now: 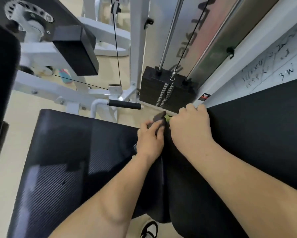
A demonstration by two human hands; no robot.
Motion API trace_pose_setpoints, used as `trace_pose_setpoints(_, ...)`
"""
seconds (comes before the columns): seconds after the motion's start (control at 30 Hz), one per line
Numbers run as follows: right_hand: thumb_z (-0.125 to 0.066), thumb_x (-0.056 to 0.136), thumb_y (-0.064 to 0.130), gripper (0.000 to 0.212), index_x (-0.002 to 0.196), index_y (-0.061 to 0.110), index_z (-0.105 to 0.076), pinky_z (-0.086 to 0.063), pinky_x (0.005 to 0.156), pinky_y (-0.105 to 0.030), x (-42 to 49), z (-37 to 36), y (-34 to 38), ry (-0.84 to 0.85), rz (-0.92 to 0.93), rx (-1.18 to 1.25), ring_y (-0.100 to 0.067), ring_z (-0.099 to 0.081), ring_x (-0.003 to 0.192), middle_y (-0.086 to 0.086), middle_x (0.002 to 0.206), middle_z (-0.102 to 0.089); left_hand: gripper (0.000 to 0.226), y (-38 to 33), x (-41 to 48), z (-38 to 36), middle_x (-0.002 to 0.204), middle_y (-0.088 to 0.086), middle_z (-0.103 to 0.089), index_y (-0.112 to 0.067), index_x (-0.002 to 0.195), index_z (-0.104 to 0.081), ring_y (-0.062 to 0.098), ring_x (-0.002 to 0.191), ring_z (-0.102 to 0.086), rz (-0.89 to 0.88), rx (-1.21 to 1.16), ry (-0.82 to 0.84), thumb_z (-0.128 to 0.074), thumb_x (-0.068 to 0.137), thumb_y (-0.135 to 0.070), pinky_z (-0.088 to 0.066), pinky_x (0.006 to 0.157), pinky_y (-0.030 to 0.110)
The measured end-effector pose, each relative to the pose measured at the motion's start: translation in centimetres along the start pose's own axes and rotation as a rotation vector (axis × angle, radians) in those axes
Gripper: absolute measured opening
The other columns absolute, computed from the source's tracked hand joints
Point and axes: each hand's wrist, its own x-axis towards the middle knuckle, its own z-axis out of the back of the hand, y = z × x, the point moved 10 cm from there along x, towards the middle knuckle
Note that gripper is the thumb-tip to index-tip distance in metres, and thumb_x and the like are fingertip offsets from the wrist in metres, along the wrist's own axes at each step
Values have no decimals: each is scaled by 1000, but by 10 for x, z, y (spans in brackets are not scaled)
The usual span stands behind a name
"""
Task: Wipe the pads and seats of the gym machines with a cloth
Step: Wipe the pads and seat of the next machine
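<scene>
Below the camera, a wide black seat (61, 169) with a ribbed texture fills the left and centre of the view, and a tall black back pad (256, 143) rises on the right, with its edge running down to meet the seat. Beyond the seat stands the white frame (85, 93) of the gym machine, and behind it a black weight stack (165, 90) hangs on two steel guide rods with a thin cable. A smaller black rectangular pad (77, 52) is fixed to the frame at the upper left. A short handle with a black foam sleeve (125, 104) sticks out of the frame just above the far edge of the seat.

Both bare forearms reach forward to the gap between the seat and the back pad. The right hand (190, 126) rests on the edge of the back pad, its grip curled together over that edge. The left hand (150, 136) is just beside it, its grip clamped on a dark grey cloth (158, 118), which has a small green part near the right hand. The cloth is at the far end of the gap, touching both hands.

At the bottom edge, a black and white shoe (150, 229) stands on the pale floor.
</scene>
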Motion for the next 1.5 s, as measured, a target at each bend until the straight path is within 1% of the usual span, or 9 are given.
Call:
trace_pose_setpoints(0.3, -44, 101, 56, 55, 133, 16, -65, -24, 117, -61, -11, -14, 14, 50, -27, -120, -39, -50, 130, -16, 136, -63, 39, 40, -130, -7, 122, -11, -43, -38, 144, -43, 4, 89, -50, 73, -46, 21, -49, 105, -40, -44, 84, 28)
trace_pose_setpoints(0.43, -41, 100, 60, 71, 153, 12, -46, -7, 124, -62, -29, -22, 40, 34, 40, -50, -35, -27, 152, -18, 162, -38, 21, 78, -217, -20, 104, -14, -49, -47, 112, -47, 6, 88, -56, 153, -96, 140, -54, 97, -35, -45, 78, 26)
trace_pose_setpoints(0.6, -44, 100, 54, 52, 138, 21, -59, -13, 125, -56, -45, -16, 70, -39, 223, 76, -28, -41, 141, -6, 143, -56, 12, 111, -247, 12, 69, -5, -56, -26, 86, -54, 8, 66, -49, 311, -334, 113, -55, 93, -16, -42, 63, 21)
trace_pose_setpoints(0.7, -48, 100, 51, 48, 135, 23, -61, -15, 125, -54, -37, -17, 62, -36, 218, 61, -27, -42, 139, -5, 139, -57, 29, 102, -198, 49, 97, -12, -70, -42, 114, -59, 1, 87, -64, 317, -464, -116, -58, 96, -18, -49, 80, 19)
trace_pose_setpoints(0.77, -49, 99, 52, 47, 134, 24, -62, -20, 123, -52, -27, -20, 56, -24, 192, 30, -28, -45, 135, -4, 136, -59, 44, 79, -166, 38, 124, -20, -59, -47, 136, -51, -1, 113, -57, 242, -475, -80, -60, 100, -24, -40, 96, 17)
trace_pose_setpoints(0.93, -50, 97, 58, 43, 120, 28, -69, -35, 99, -45, 2, -22, 55, -39, 221, -108, -26, -54, 116, 1, 120, -64, 52, 80, -167, -28, 147, -20, -20, -58, 154, -22, 8, 137, -14, 223, 90, 36, -32, 104, -60, -27, 113, 44)
trace_pose_setpoints(1.17, -55, 96, 48, 25, 106, 28, -65, -35, 91, -40, 42, -23, 52, -1, 154, -59, -24, -57, 111, 2, 109, -70, 45, 78, -51, -9, 141, -16, -33, -61, 150, -30, 15, 128, -33, 228, 5, -74, -35, 106, -56, -31, 109, 44)
trace_pose_setpoints(1.3, -52, 98, 46, 15, 94, 33, -44, -36, 91, -41, 51, -27, 52, 8, 155, -26, -26, -57, 112, 0, 112, -68, 43, 80, 33, -6, 145, -11, -35, -53, 147, -42, 21, 133, -32, 264, -62, 17, -33, 105, -57, -30, 111, 45)
trace_pose_setpoints(1.5, -50, 101, 45, 24, 105, 27, -65, -34, 84, -41, 53, -33, 52, -1, 139, -57, -25, -53, 107, 0, 103, -67, 39, 142, 2, -18, 140, -11, -34, -52, 143, -42, 16, 130, -35, 334, -141, -46, -33, 105, -55, -31, 114, 45)
